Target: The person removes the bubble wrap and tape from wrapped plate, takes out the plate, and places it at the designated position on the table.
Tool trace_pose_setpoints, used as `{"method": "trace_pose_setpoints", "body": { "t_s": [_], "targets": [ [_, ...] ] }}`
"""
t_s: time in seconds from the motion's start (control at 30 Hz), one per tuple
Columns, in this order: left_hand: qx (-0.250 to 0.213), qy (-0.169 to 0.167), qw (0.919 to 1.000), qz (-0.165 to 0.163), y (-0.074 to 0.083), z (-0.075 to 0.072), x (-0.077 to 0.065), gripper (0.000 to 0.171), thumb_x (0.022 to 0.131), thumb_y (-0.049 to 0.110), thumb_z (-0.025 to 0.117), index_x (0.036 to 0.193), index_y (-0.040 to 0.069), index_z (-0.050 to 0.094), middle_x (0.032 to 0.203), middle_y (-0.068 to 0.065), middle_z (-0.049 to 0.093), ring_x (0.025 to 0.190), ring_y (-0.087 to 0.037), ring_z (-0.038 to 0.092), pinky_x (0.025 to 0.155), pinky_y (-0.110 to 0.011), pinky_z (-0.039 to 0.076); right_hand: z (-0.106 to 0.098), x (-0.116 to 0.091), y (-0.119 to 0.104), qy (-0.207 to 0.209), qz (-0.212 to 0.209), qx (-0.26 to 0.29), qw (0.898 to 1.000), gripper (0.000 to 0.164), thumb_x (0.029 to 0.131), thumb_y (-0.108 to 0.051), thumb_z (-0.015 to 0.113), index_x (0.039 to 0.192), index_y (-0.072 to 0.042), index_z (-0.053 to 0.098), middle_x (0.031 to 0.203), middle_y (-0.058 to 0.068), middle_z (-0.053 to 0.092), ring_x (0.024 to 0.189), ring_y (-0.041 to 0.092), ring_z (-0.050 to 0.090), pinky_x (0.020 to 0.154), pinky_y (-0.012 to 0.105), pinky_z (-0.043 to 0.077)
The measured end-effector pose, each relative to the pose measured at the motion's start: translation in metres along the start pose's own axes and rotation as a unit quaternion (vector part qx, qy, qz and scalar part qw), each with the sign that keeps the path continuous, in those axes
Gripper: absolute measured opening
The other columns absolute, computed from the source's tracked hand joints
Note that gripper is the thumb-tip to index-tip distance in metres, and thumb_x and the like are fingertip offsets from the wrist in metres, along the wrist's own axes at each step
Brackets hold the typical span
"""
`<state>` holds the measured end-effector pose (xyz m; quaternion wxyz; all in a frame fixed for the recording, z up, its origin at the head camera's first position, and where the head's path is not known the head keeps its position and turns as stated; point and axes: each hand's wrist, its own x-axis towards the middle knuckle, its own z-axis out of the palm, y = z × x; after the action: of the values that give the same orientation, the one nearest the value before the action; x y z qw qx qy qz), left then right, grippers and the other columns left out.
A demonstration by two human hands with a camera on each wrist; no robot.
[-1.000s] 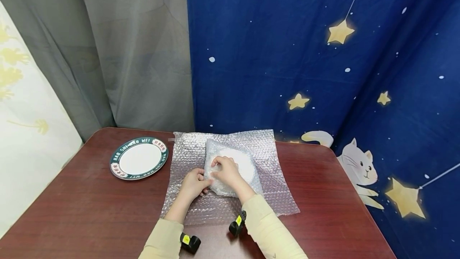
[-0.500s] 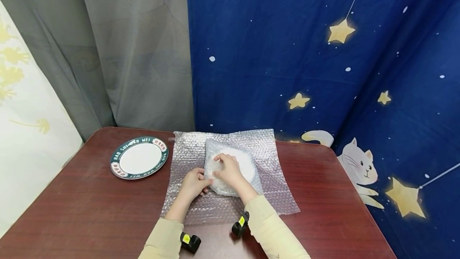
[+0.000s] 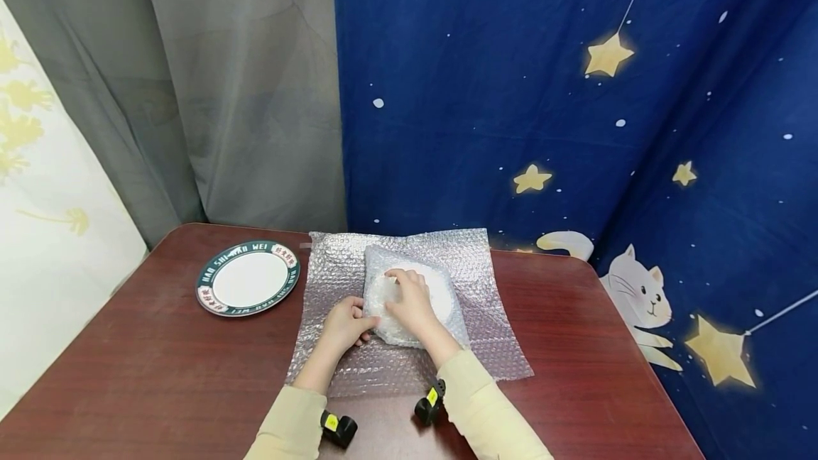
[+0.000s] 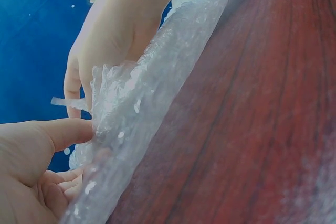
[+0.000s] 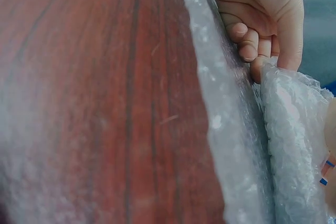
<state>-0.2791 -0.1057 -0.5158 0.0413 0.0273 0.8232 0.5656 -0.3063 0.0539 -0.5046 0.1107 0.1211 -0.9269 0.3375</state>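
A bundle folded in bubble wrap point(image 3: 399, 338) lies on a larger bubble-wrap sheet point(image 3: 501, 350). Through its top shows a white round thing point(image 3: 441, 293), probably a plate. My left hand point(image 3: 341, 325) grips the bundle's left edge, thumb on top and fingers at the side; the right wrist view shows this left hand point(image 5: 268, 19) pinching the wrap. My right hand point(image 3: 414, 304) lies over the top, thumb and fingers spread. In the left wrist view, its fingers point down behind the wrap, near a clear strip point(image 4: 68, 102), probably tape. Its fingertip contact is partly hidden.
A white plate point(image 3: 249, 281) with a dark green lettered rim lies on the red-brown table point(image 3: 160, 368) at the left. Behind the table hang a grey curtain point(image 3: 255, 91) and a blue star-patterned one point(image 3: 460, 91). Black wrist cameras point(image 3: 339, 430) sit below the sleeves.
My right hand has slid slightly right and away across the bundle, its thumb and fingers spreading wider. My left hand keeps its grip in the same place.
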Motion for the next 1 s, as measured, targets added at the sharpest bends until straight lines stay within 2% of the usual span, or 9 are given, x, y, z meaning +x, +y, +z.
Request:
{"method": "trace_pose_setpoints", "body": {
  "t_s": [0.2, 0.4, 0.63, 0.77, 0.9, 1.0],
  "targets": [
    [-0.003, 0.0, 1.0, -0.007, 0.001, -0.001, -0.001, 0.047, 0.081, 0.008, 0.074, 0.118, -0.011, 0.052, 0.072, -0.007, 0.06, 0.047, -0.014, 0.057, 0.041, -0.028, 0.048, -0.004, -0.004, 0.0, 0.004, -0.002, 0.0, 1.0, 0.066, 0.071, -0.003, 0.074, 0.133, -0.012, 0.052, 0.121, 0.009, 0.051, 0.114, 0.027, 0.042, 0.098, 0.044, 0.033],
    [0.0, 0.0, 1.0, -0.001, 0.0, 0.0, -0.001, 0.048, 0.081, 0.008, 0.074, 0.118, -0.011, 0.052, 0.072, -0.007, 0.06, 0.047, -0.015, 0.057, 0.041, -0.028, 0.048, -0.013, -0.011, 0.0, 0.015, -0.006, -0.017, 1.0, 0.063, 0.073, -0.002, 0.074, 0.131, -0.011, 0.052, 0.127, 0.009, 0.05, 0.121, 0.03, 0.041, 0.105, 0.046, 0.029],
    [-0.006, 0.0, 1.0, -0.004, 0.0, 0.001, 0.0, 0.048, 0.081, 0.008, 0.074, 0.119, -0.012, 0.052, 0.073, -0.007, 0.06, 0.047, -0.014, 0.058, 0.041, -0.028, 0.049, -0.026, -0.02, 0.006, 0.04, -0.007, -0.018, 0.999, 0.045, 0.071, 0.003, 0.073, 0.111, -0.011, 0.057, 0.124, 0.009, 0.05, 0.119, 0.03, 0.042, 0.103, 0.048, 0.03],
    [-0.007, -0.001, 1.0, -0.006, 0.0, 0.001, 0.001, 0.049, 0.081, 0.008, 0.074, 0.12, -0.011, 0.051, 0.075, -0.008, 0.06, 0.047, -0.014, 0.058, 0.041, -0.028, 0.049, -0.034, -0.027, 0.009, 0.045, 0.01, 0.001, 0.999, 0.036, 0.072, 0.005, 0.072, 0.098, -0.014, 0.056, 0.123, 0.008, 0.049, 0.117, 0.03, 0.042, 0.101, 0.051, 0.031],
    [-0.005, -0.003, 0.9999, -0.009, 0.0, 0.0, 0.0, 0.051, 0.082, 0.009, 0.074, 0.122, -0.011, 0.05, 0.077, -0.007, 0.06, 0.048, -0.014, 0.058, 0.042, -0.028, 0.049, -0.041, -0.032, 0.012, 0.053, 0.022, 0.015, 0.998, 0.033, 0.072, 0.005, 0.071, 0.088, -0.017, 0.053, 0.118, 0.003, 0.049, 0.116, 0.028, 0.044, 0.099, 0.05, 0.032],
    [-0.007, -0.004, 0.9999, -0.011, -0.001, 0.0, 0.0, 0.051, 0.082, 0.009, 0.074, 0.123, -0.01, 0.05, 0.077, -0.007, 0.06, 0.048, -0.014, 0.058, 0.043, -0.029, 0.049, -0.045, -0.036, 0.013, 0.063, 0.01, 0.027, 0.998, 0.033, 0.071, 0.008, 0.07, 0.082, -0.017, 0.053, 0.111, 0.0, 0.05, 0.113, 0.027, 0.045, 0.099, 0.049, 0.031]
  ]
}}
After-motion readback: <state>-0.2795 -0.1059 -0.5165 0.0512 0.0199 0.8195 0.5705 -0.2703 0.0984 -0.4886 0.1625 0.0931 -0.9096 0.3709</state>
